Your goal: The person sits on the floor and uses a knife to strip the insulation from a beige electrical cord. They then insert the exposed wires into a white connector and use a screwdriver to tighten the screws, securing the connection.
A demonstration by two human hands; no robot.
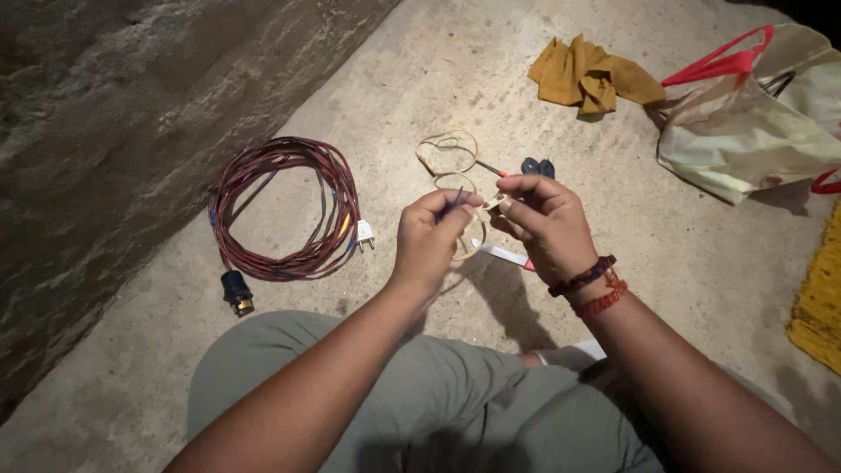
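My left hand (431, 235) and my right hand (545, 219) are raised close together over a concrete floor. Each pinches part of a thin wire (455, 203) between thumb and fingers; the wire's ends are tiny and hard to make out. Below the hands lie a loop of pale wire (447, 149), a small red-tipped tool (492, 169) and a white and pink tool (505, 254). A dark blue object (537, 165) sits just beyond my right hand. My right wrist wears red and dark bracelets (591, 285).
A coiled red cable (285, 206) with a white plug (364, 234) and a black lamp holder (236, 292) lies at left, next to a rough wall (96, 131). A mustard cloth (591, 74), a bag with red handles (753, 105) and a yellow mat (819, 302) lie at right.
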